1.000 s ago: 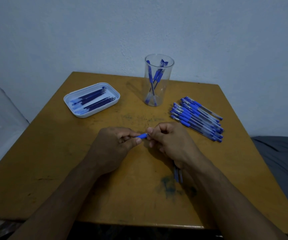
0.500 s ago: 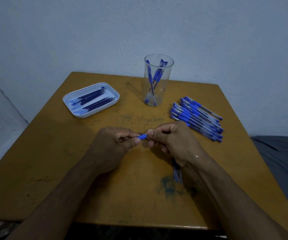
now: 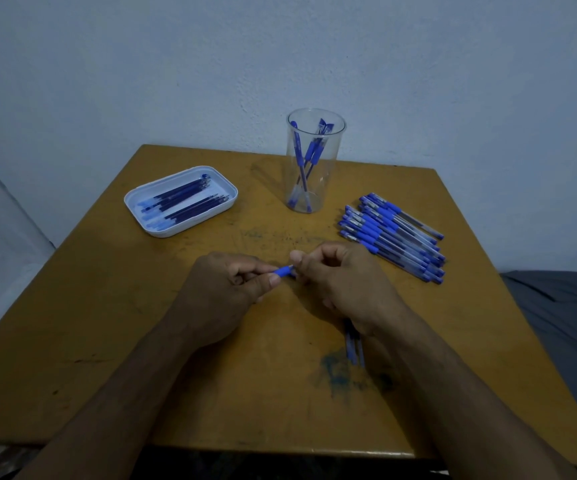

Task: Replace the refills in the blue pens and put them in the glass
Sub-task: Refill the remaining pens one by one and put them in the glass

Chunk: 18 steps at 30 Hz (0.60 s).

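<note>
Pen (image 3: 283, 271) sits pinched between your left hand (image 3: 224, 292) and right hand (image 3: 342, 282), fingers of both curled on it. Glass (image 3: 315, 161) stands beyond your hands; loose pens (image 3: 391, 233) lie beyond your right hand, refill tray (image 3: 148, 223) beyond your left.

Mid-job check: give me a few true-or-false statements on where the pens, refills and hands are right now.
1. The glass stands upright with pens inside. True.
2. The white tray lies right of the glass. False: it lies to its left and holds refills.
3. Both the left hand and the right hand hold the blue pen. True.
4. The pile of pens lies inside the tray. False: it lies on the table, right of the glass.
</note>
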{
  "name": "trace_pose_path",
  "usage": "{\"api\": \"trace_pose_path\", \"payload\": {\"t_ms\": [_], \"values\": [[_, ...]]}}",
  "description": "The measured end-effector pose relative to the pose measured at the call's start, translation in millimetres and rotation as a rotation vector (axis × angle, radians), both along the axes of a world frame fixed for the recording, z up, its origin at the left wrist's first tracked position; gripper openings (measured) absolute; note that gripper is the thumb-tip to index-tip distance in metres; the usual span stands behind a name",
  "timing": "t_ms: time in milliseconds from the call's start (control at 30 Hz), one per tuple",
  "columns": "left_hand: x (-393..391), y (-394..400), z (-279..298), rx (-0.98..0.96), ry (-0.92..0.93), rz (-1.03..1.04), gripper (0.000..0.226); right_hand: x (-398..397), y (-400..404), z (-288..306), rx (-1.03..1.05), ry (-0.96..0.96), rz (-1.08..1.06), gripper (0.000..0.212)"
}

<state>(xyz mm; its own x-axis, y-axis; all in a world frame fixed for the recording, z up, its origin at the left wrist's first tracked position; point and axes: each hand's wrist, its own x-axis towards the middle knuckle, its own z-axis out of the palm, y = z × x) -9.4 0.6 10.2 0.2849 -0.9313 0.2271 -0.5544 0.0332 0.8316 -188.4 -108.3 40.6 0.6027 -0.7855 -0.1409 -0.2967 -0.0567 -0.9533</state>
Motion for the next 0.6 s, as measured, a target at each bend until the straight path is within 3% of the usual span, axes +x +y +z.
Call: {"api": "trace_pose_path", "payload": {"t_ms": [67, 167, 267, 367, 467, 567, 600], "values": [[0.1, 0.1, -0.4, -0.001, -0.01, 0.003, 0.015, 0.1, -0.7, 0.3, -0.024, 0.005, -0.003, 0.033], [0.1, -0.5, -1.1, 0.002, -0.021, -0.003, 0.016, -0.6, -2.0, 3.1, -0.055, 0.014, 0.033, 0.002], [0.3, -1.1, -1.5, 0.014, -0.001, 0.004, 0.017, -2.3, -3.6, 1.9, -0.032, -0.018, 0.064, 0.028], [-0.2, -1.5, -0.7, 0.006, -0.002, 0.011, 0.016, 0.0, -1.5, 1.5, -0.105, 0.01, 0.004, 0.019], [-0.8, -1.6, 0.8, 0.008, -0.021, 0.011, 0.016, 0.1, -3.4, -1.2, -0.109, 0.043, -0.023, 0.029], [-1.2, -1.7, 1.2, 0.016, 0.015, 0.019, 0.016, -2.3, -3.4, 3.4, -0.106, 0.013, 0.037, 0.006], [-1.3, -1.5, 1.2, 0.017, 0.024, 0.022, 0.016, -2.8, -2.9, 3.9, -0.09, -0.003, 0.058, 0.015]]}}
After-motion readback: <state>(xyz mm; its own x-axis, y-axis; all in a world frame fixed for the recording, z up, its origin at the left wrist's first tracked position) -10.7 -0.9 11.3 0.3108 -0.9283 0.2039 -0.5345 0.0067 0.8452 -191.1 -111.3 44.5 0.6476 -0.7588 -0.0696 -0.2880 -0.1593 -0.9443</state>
